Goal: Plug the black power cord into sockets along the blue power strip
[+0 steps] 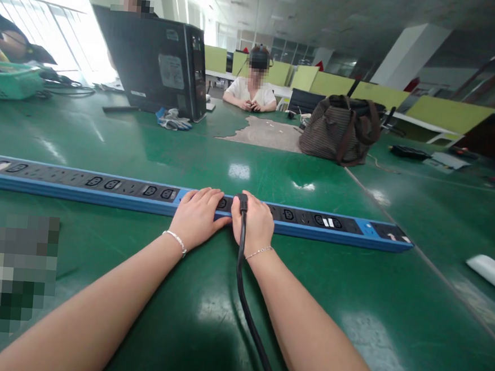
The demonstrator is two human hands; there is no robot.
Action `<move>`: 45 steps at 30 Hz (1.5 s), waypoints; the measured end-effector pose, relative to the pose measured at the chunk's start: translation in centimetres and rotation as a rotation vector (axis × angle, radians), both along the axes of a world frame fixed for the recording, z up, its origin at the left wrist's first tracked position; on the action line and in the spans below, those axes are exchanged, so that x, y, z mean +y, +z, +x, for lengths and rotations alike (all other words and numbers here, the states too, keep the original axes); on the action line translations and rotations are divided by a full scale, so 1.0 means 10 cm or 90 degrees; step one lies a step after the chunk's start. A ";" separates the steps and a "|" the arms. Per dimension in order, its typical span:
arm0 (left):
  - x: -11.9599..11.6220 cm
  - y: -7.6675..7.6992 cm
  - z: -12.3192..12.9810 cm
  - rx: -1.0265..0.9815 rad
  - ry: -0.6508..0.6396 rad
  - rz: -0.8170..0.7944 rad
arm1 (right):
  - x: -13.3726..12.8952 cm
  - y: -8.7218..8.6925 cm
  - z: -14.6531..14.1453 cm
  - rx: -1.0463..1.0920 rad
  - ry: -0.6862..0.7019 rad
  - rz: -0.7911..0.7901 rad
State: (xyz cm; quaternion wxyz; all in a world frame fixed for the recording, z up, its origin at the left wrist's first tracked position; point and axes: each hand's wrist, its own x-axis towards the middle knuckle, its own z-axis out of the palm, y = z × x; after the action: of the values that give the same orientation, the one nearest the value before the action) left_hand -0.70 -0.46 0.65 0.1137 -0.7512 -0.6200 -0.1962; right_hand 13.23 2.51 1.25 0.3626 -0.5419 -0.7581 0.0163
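Note:
A long blue and black power strip (pixel 321 220) with rows of sockets lies across the green table. My left hand (pixel 197 213) is on it just left of its middle, fingers over the top and thumb along the near side, holding the strip. Beside it, my right hand (pixel 257 223) grips a black power plug (pixel 242 202) at the sockets; whether the plug is seated in one is hidden by the fingers. From the plug, a thick black cable (pixel 243 298) runs down toward me between my forearms.
A black computer case (pixel 162 66) stands at the back left, with work gloves (pixel 173 119) before it. A green basket (pixel 11 81) is far left, a brown striped bag (pixel 340 130) back right. Across the table sits a person (pixel 254 90). A white object (pixel 489 273) lies at right.

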 end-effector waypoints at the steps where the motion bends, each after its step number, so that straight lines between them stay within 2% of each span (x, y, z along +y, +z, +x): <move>1: -0.01 0.00 -0.01 0.003 0.002 -0.004 | 0.01 -0.01 0.01 0.011 -0.002 0.012; 5: -0.09 -0.02 -0.03 0.004 0.024 -0.011 | 0.04 -0.05 0.03 0.042 -0.008 0.054; 11: -0.14 -0.03 -0.03 -0.013 0.039 -0.007 | 0.03 -0.01 0.02 0.013 0.008 0.030; 18: -0.12 -0.04 -0.02 -0.034 0.036 0.007 | -0.03 0.03 -0.03 -0.028 -0.049 -0.001; 24: -0.17 -0.07 0.03 -0.056 0.030 0.020 | -0.05 0.02 -0.10 0.000 -0.098 -0.013; 31: -0.29 -0.11 0.27 -0.127 -0.032 0.047 | -0.05 0.01 0.00 0.070 -0.049 -0.048; 36: -0.21 -0.13 0.22 -0.224 0.000 0.097 | -0.03 0.03 0.04 0.088 -0.028 -0.068; 45: -0.19 -0.14 0.23 -0.220 0.006 0.107 | -0.05 -0.04 -0.03 0.072 -0.058 -0.034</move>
State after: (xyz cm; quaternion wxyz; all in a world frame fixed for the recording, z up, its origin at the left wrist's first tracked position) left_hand 1.55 -2.38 -0.71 0.0689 -0.6915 -0.6151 -0.3726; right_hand 12.92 2.06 0.86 0.3905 -0.5834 -0.7104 0.0508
